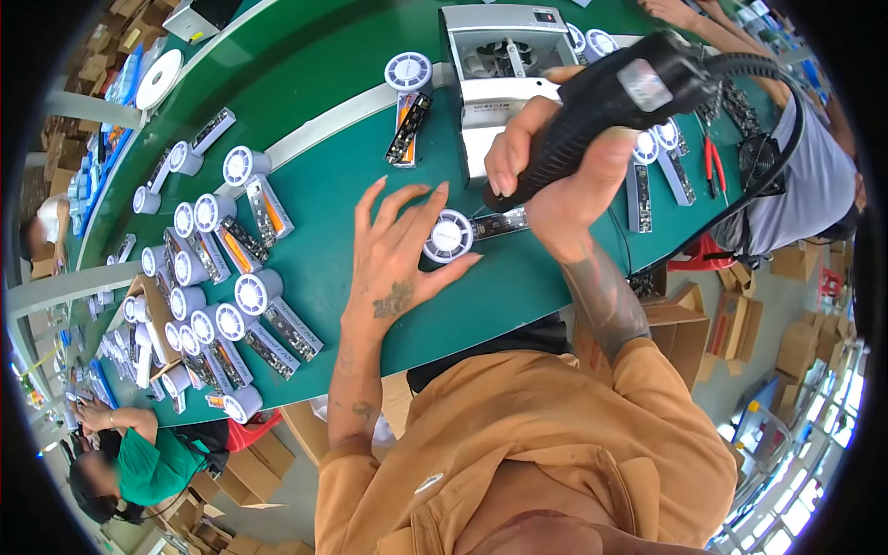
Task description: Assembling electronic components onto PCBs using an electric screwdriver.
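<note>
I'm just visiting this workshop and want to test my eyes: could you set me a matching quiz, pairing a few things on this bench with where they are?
Things:
1. black power tool
2. small white fan unit
3. grey metal machine
4. red-handled pliers

Places:
A. on the green bench top, touched by the fingers of the left hand
B. lying far right on the bench, past the tool
C. gripped in the right hand
D. standing at the bench's far side, behind the tool

Pairs: 1-C, 2-A, 3-D, 4-B
</note>
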A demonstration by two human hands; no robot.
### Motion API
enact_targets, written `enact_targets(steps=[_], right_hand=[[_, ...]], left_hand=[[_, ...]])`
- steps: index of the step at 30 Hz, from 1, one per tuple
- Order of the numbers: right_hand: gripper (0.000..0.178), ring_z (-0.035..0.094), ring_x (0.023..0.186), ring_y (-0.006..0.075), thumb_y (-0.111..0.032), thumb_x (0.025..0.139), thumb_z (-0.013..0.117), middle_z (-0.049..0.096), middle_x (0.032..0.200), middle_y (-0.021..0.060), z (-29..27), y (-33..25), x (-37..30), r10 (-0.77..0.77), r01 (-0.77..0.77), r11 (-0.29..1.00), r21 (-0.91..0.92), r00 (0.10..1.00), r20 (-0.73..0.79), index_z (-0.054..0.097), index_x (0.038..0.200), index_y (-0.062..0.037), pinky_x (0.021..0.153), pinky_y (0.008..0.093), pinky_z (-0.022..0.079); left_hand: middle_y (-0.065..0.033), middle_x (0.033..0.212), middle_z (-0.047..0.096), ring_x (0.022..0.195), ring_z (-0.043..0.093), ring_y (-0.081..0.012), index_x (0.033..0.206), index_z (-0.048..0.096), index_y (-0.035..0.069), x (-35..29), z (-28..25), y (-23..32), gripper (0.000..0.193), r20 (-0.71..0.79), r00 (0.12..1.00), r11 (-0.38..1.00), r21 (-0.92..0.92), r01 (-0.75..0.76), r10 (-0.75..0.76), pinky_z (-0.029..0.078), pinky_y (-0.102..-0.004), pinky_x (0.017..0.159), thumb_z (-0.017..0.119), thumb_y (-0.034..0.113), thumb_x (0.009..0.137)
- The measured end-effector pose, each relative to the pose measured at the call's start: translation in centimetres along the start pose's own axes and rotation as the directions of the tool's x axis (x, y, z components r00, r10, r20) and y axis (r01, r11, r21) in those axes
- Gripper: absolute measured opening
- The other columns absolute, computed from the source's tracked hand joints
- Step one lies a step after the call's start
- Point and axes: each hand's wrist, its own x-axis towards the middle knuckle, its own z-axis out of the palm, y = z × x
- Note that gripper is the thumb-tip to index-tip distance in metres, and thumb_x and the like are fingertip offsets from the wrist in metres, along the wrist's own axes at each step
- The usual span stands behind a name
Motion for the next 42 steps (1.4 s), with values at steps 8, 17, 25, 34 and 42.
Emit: enact_targets(steps=[8,17,25,34,42], right_hand=[[0.08,0.052,0.046,0.0177,-0.066,0.093,0.055,0.054,0.065,0.0111,-1.4,1.7,-0.5,-0.17,0.178,0.971,0.158,0.983,-0.065,0.04,0.128,0.004,0.043,0.0307,0.043],[0.104,0.062,0.066,0.0221,-0.101,0.064,0.042,0.062,0.077,0.014,-3.0,-2.4,6.5,-0.685,0.584,0.692,-0.424,0.716,-0.132,0.051,0.089,-0.0006,0.064,0.0343,0.053],[0.099,0.055,0.054,0.0194,-0.099,0.074,0.022,0.054,0.062,0.01,-2.5,-6.6,4.3,-0.366,0.367,0.913,-0.177,0.93,0.038,0.051,0.075,-0.0048,0.053,0.0309,0.046],[0.07,0.052,0.045,0.0159,-0.062,0.102,0.035,0.055,0.062,0.012,-1.0,-2.9,4.2,-0.28,0.301,0.867,-0.397,0.954,0.111,0.046,0.121,0.0052,0.044,0.0267,0.041],[0.095,0.051,0.044,0.0164,-0.08,0.089,0.045,0.052,0.06,0.0098,1.0,-2.1,0.0,-0.05,0.056,0.985,-0.164,0.998,0.035,0.041,0.128,0.0066,0.043,0.0284,0.041]], left_hand=[[-0.0108,0.107,0.071,0.113,0.06,-0.0275,0.13,0.06,-0.003,0.6,0.8,-0.7,0.075,-0.05,0.998,1.0,-0.008,-0.028,0.027,0.031,-0.0544,0.113,0.088,0.029,0.068],[-0.0103,0.101,0.07,0.111,0.06,-0.0268,0.132,0.059,-0.001,0.1,0.6,-0.1,0.072,-0.037,0.999,0.999,-0.033,-0.028,0.027,0.033,-0.0536,0.112,0.086,0.03,0.074],[-0.0114,0.102,0.071,0.11,0.06,-0.027,0.132,0.059,-0.003,0.1,0.4,0.2,0.071,-0.029,1.0,0.999,-0.047,0.003,-0.004,0.033,-0.0522,0.112,0.085,0.028,0.074],[-0.0115,0.1,0.07,0.108,0.061,-0.0276,0.131,0.059,-0.004,-0.1,0.4,0.1,0.071,-0.039,0.999,0.998,-0.056,0.004,-0.007,0.036,-0.051,0.11,0.086,0.027,0.072],[-0.0128,0.103,0.069,0.107,0.061,-0.0279,0.131,0.059,-0.004,-0.2,0.5,0.1,0.073,-0.044,0.999,0.997,-0.083,0.003,-0.007,0.037,-0.0497,0.11,0.087,0.026,0.071]])
